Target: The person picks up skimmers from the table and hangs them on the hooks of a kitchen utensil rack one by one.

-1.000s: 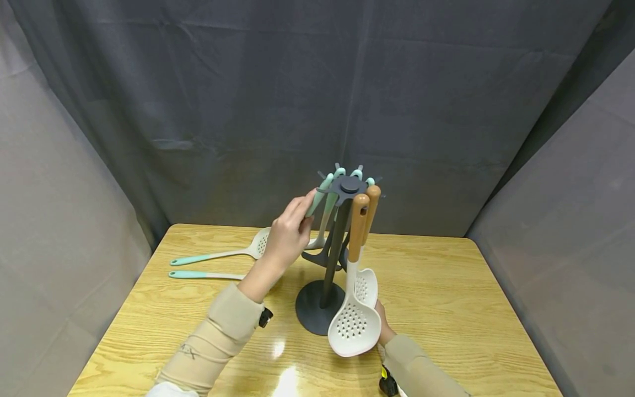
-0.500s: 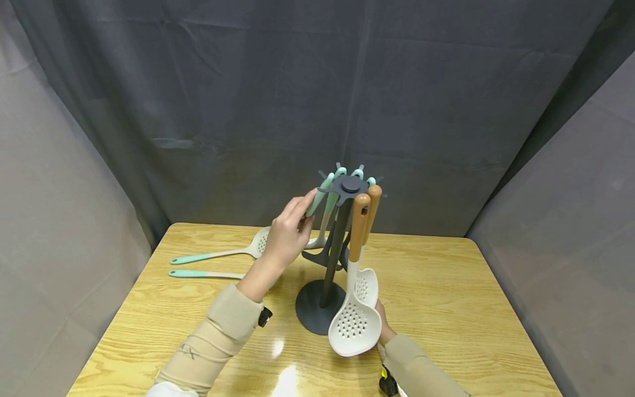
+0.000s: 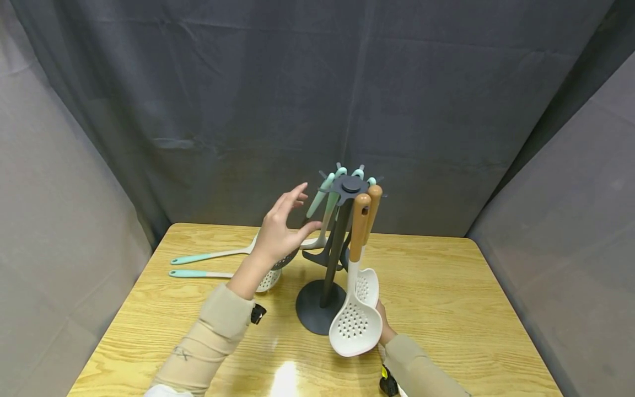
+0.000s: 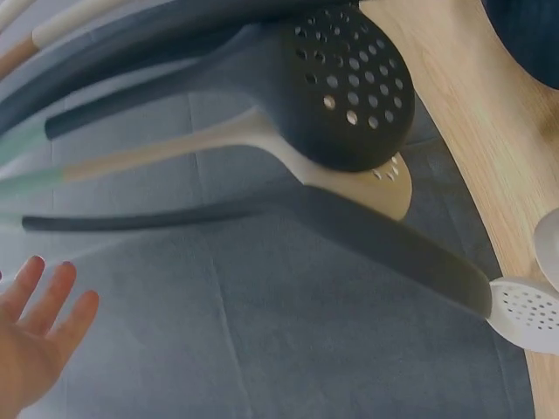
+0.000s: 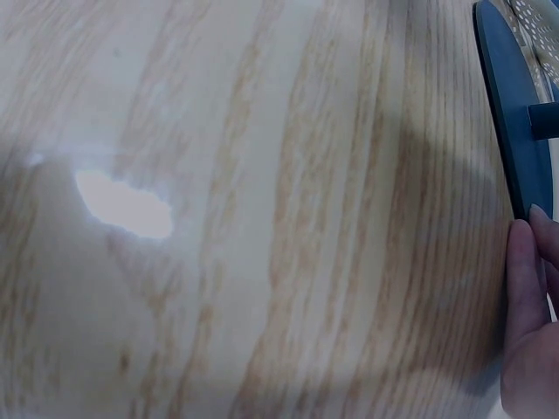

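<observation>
Left of the stand's top, my left hand [image 3: 278,234] hangs with spread fingers and holds nothing. Nearest to it is a black skimmer [image 3: 286,260] with a mint handle, hanging on the dark utensil stand [image 3: 350,186]. In the left wrist view this skimmer [image 4: 345,96] hangs beside a beige utensil [image 4: 384,188] and a black turner [image 4: 393,249]. My right hand [image 3: 386,326], partly hidden by two hanging white skimmers with wooden handles, holds the rim of the stand's round base [image 5: 515,113] between thumb and finger.
Two mint-handled utensils lie on the wooden table [image 3: 436,286] at left, one handle [image 3: 190,259] behind the other handle [image 3: 187,273]. A white perforated head [image 3: 269,281] shows below my left wrist. Grey curtains [image 3: 248,110] enclose the back and sides.
My left hand has let go of the mint handle, spread its fingers and drawn back slightly left. The black skimmer stays hanging on the stand. The right hand has not moved.
</observation>
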Action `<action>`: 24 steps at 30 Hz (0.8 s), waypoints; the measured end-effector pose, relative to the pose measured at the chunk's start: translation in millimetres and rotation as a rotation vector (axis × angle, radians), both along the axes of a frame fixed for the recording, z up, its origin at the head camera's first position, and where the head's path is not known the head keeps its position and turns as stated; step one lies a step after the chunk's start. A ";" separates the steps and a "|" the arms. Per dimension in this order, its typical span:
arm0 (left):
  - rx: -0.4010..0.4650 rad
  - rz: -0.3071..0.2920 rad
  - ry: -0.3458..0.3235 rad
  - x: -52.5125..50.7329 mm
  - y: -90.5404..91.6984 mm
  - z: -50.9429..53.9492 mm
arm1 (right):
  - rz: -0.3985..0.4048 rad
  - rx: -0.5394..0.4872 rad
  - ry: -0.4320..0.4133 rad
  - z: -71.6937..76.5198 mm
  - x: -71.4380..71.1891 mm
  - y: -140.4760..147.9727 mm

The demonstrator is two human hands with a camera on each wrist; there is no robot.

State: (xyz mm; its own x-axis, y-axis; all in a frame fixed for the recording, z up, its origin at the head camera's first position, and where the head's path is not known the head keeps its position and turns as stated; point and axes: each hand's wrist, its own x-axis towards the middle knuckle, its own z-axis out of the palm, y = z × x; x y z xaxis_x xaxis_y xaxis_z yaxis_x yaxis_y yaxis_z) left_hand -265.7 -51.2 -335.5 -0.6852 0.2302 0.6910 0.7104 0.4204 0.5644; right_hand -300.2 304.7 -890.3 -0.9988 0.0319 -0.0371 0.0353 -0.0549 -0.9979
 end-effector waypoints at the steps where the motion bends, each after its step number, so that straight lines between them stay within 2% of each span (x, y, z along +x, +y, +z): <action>1: 0.022 0.001 -0.011 -0.8 -2.6 -0.3 | 0.005 -0.004 0.026 14.9 5.5 -4.1; 3: 0.075 0.003 -0.017 -3.1 -7.8 -1.2 | 0.026 -0.016 0.096 48.3 17.9 -13.4; 5: 0.143 0.022 -0.011 -6.1 -13.0 -2.2 | 0.054 -0.037 0.189 72.2 26.8 -20.5; 6: 0.181 0.042 -0.007 -7.9 -15.5 -3.1 | 0.063 -0.034 0.207 81.8 30.5 -22.9; 9: 0.283 0.146 0.022 -14.7 -23.5 -7.9 | 0.082 -0.015 0.200 111.5 41.3 -30.3; 10: 0.313 0.190 0.025 -17.5 -26.7 -10.7 | 0.087 -0.018 0.221 117.6 44.2 -32.7; 13: 0.359 0.340 0.003 -26.0 -38.5 -21.5 | 0.040 0.044 0.118 146.4 52.9 -41.7; 15: 0.361 0.432 -0.034 -31.0 -47.4 -30.3 | 0.006 0.073 0.079 153.8 54.1 -46.4; 17: 0.356 0.517 -0.076 -35.7 -57.2 -40.9 | -0.025 0.102 0.005 162.7 55.6 -49.5; 19: 0.352 0.587 -0.119 -38.9 -66.3 -52.0 | -0.030 0.086 -0.004 163.6 56.0 -50.0; 21: 0.344 0.651 -0.171 -40.7 -74.5 -63.5 | 0.003 0.013 0.084 149.9 52.3 -45.4; 23: 0.325 0.701 -0.227 -41.0 -81.4 -75.2 | 0.032 -0.026 0.104 135.8 49.0 -39.7; 24: 0.313 0.723 -0.259 -40.5 -84.3 -80.5 | 0.050 -0.047 0.140 123.4 44.8 -35.9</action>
